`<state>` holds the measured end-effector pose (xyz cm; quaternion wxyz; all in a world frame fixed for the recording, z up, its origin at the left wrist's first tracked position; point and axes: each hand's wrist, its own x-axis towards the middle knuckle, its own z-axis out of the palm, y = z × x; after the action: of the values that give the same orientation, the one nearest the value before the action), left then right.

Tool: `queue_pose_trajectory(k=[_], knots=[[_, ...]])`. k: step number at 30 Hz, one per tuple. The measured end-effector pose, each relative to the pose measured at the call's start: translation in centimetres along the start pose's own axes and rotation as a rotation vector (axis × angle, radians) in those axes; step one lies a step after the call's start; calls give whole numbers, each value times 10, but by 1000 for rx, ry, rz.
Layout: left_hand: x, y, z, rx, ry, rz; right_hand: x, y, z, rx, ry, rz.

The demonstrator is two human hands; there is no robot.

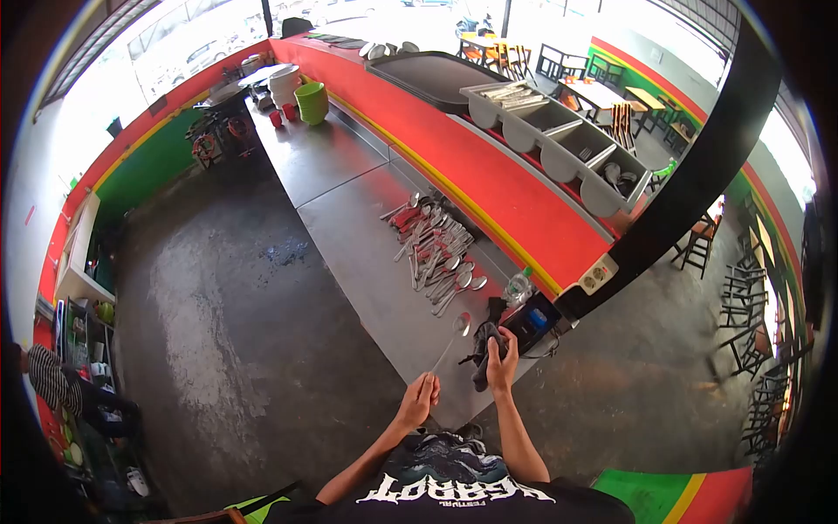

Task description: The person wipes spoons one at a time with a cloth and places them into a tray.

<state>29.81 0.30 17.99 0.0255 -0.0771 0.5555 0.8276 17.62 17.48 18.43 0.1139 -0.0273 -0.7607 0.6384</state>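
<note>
My left hand (pixel 421 400) is closed around the handle end of a metal spoon (pixel 444 355), whose bowl points away from me over the steel counter (pixel 367 288). In my right hand (pixel 504 362) is a bunched dark cloth (pixel 482 365), gripped with the thumb on top. The cloth is just right of the spoon and apart from it. Farther up the counter lies a loose pile of spoons and forks (pixel 436 249), some with red on them.
A dark box with a blue panel (pixel 534 321) and a clear plastic bottle (pixel 518 286) stand at right. Along the red ledge (pixel 524 188) sit a grey cutlery holder (pixel 559 140) and a black tray (pixel 423 77). Green bowls (pixel 311 103) are at the far end. A person in stripes (pixel 54 377) is at left.
</note>
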Motion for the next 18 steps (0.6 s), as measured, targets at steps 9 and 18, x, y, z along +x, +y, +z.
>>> queue_pose_trajectory(k=[9,18], knots=[[14,-11,-43,107,2,-44,-49,-29,26,3,-62,-2],[10,12,-43,180,-227,-101,-61,-54,50,-157,-156,-426]])
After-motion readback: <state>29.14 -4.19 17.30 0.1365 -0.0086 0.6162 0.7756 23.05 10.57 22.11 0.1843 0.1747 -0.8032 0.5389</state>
